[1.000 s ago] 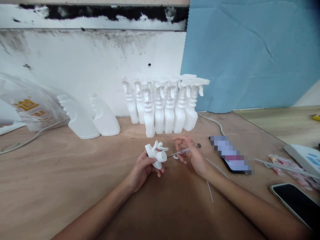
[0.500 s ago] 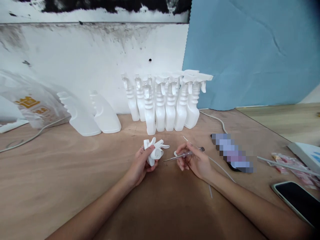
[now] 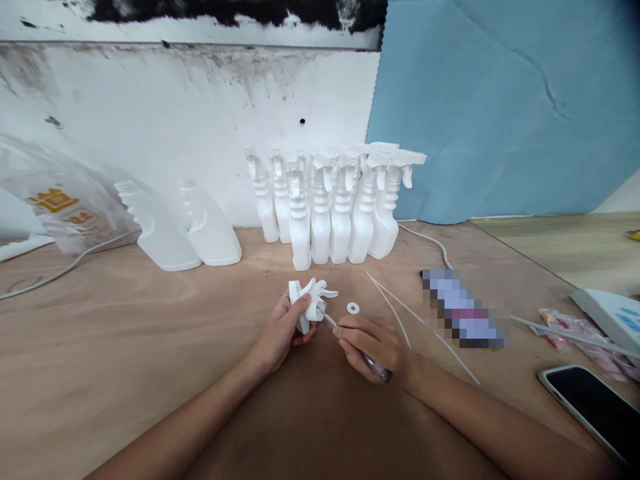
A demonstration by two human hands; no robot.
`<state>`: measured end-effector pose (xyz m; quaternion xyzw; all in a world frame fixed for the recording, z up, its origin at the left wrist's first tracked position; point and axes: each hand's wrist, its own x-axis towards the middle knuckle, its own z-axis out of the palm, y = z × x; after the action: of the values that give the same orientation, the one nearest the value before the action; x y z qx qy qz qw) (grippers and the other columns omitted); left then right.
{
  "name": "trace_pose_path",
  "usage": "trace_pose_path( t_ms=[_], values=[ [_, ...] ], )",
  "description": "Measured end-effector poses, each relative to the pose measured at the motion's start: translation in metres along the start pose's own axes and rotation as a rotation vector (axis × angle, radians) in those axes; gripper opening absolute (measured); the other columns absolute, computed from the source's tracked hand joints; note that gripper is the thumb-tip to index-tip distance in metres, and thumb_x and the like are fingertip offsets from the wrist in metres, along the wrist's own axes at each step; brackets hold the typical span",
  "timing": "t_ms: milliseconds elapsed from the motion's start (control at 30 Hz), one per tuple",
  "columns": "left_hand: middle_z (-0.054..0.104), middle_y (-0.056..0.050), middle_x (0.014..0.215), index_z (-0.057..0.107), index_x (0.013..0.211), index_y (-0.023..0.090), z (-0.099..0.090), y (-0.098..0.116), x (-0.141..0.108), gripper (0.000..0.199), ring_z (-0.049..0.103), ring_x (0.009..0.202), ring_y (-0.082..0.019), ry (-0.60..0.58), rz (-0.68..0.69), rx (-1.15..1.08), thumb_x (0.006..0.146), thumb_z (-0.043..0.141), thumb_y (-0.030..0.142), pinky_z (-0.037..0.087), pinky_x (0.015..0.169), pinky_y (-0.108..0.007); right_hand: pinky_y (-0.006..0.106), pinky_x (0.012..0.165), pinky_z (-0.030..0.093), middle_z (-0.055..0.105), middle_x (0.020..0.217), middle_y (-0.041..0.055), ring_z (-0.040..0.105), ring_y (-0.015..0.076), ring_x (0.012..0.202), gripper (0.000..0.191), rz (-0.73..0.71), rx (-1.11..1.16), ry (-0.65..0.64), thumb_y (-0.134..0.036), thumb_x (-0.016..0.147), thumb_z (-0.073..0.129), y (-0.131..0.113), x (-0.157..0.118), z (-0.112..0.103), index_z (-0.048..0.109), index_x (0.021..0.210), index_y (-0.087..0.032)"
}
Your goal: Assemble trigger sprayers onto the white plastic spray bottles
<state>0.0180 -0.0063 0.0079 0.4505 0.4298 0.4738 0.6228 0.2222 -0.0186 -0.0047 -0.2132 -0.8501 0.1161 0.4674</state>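
Note:
My left hand (image 3: 285, 328) is closed around a white trigger sprayer head (image 3: 303, 297), its round collar turned toward the right. My right hand (image 3: 373, 341) grips a screwdriver (image 3: 374, 367) with a clear purplish handle. The metal shaft points up and left, and its tip is at the collar's opening; how deep it reaches I cannot tell. Just beyond my right fingers a white ring washer (image 3: 353, 309) lies flat on the table. Two thin white tubes (image 3: 425, 322) rest on the wood behind and beside that hand.
Several white spray bottles (image 3: 320, 233) with sprayer heads stand at the back by the wall. Two headless bottles (image 3: 213, 233) and a plastic bag (image 3: 75, 207) are at the left. On the right are a pixelated phone (image 3: 463, 310), a dark phone (image 3: 590, 407) and small packets (image 3: 575, 333).
My right hand has turned over and brought the screwdriver's tip left to the sprayer collar. The washer and tubes beside it are now more exposed. My left hand has barely moved.

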Motion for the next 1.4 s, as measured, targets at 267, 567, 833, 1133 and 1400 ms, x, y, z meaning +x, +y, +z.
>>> trace_pose_path(
  t_ms=[267,567,833,1133,1400],
  values=[
    [0.055,0.005,0.059,0.046,0.091,0.020,-0.002,-0.003,0.000,0.042,0.040,0.042,-0.007,-0.083,-0.020,0.064,0.081,0.068,0.054,0.026,0.036,-0.016,0.025,0.044,0.046,0.065,0.074,0.0038,0.066,0.0164,0.055,0.028,0.647,0.713,0.121,-0.034,0.100,0.049,-0.001,0.007,-0.005,0.066,0.083,-0.019],
    [0.047,0.007,0.052,0.045,0.085,0.020,-0.002,0.007,-0.001,0.037,0.029,0.036,-0.005,-0.100,-0.096,0.014,0.080,0.063,0.052,0.017,0.033,-0.016,0.026,0.048,0.051,0.072,0.074,0.0059,0.073,0.0201,0.059,0.031,0.832,1.173,0.080,-0.044,0.094,0.059,-0.001,0.019,0.003,0.063,0.081,-0.016],
    [0.046,0.006,0.050,0.044,0.083,0.020,-0.003,0.009,-0.001,0.037,0.028,0.033,-0.005,-0.127,-0.114,0.009,0.086,0.056,0.055,0.013,0.034,-0.019,0.025,0.056,0.047,0.074,0.078,0.0056,0.068,0.0157,0.065,0.031,0.910,1.256,0.123,-0.048,0.094,0.060,0.006,0.019,-0.002,0.065,0.086,-0.018],
    [0.057,0.003,0.067,0.051,0.102,0.020,-0.002,0.000,-0.010,0.042,0.044,0.047,-0.010,0.047,0.111,0.231,0.084,0.064,0.055,0.032,0.044,-0.022,0.028,0.050,0.041,0.065,0.060,0.0051,0.055,0.0169,0.053,0.033,1.054,1.020,0.380,-0.049,0.084,0.060,0.014,0.021,-0.009,0.061,0.072,-0.019],
    [0.064,-0.004,0.100,0.053,0.114,0.023,-0.025,0.010,-0.002,0.044,0.059,0.089,-0.023,0.356,0.411,0.632,0.078,0.073,0.039,0.045,0.079,-0.031,0.026,0.049,0.032,0.053,0.048,0.0007,0.046,0.0130,0.048,0.038,0.921,0.563,0.401,-0.044,0.084,0.064,0.010,0.018,-0.011,0.066,0.055,-0.019]
  ],
)
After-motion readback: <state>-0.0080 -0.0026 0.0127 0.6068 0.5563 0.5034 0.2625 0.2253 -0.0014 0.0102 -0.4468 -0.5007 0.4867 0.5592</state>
